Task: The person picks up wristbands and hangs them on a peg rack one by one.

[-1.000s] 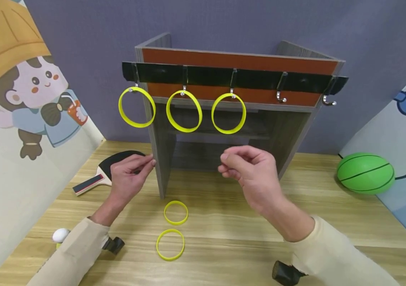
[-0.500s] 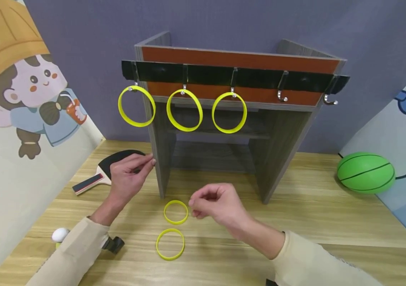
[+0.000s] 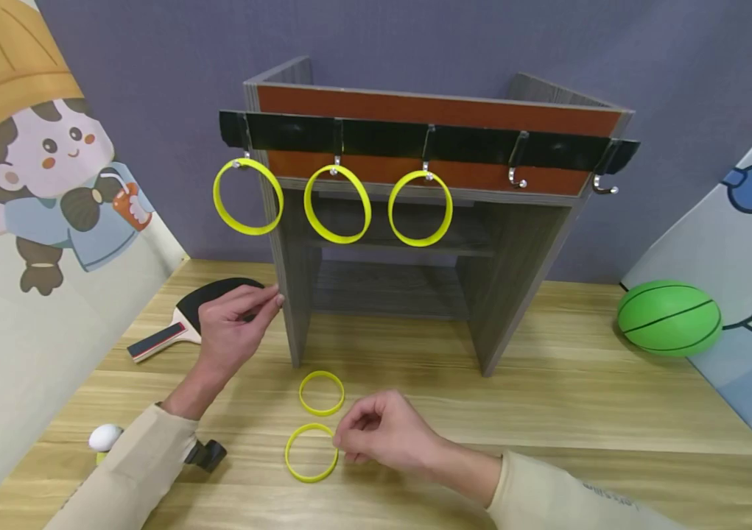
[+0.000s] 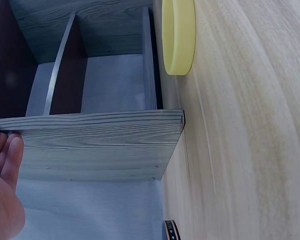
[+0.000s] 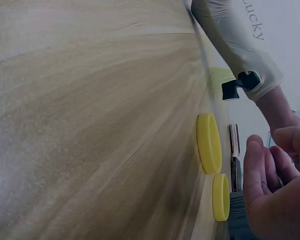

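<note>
My left hand [image 3: 233,331] pinches the front edge of the grey wooden shelf unit's left side panel [image 3: 287,324]; in the left wrist view its fingertips [image 4: 12,150] lie on that edge. Fingers partly bent, my right hand [image 3: 392,434] hovers at the right side of the nearer yellow ring [image 3: 311,481] on the table. In the right wrist view a gap shows between that hand and this ring [image 5: 209,145]. A second yellow ring [image 3: 322,414] lies just behind it. Three more hang from hooks: left ring [image 3: 247,232], middle ring [image 3: 344,241], third ring [image 3: 420,244].
A black strip [image 3: 468,141] of hooks crosses the unit's front; its two right hooks, one inner hook [image 3: 517,179] and one end hook [image 3: 604,188], carry nothing. A table tennis bat [image 3: 186,324] and white ball [image 3: 105,437] lie left, a green ball [image 3: 669,318] right.
My right hand has come down from in front of the shelf unit, past the farther ring, to the nearer ring on the table. The left hand stays on the side panel.
</note>
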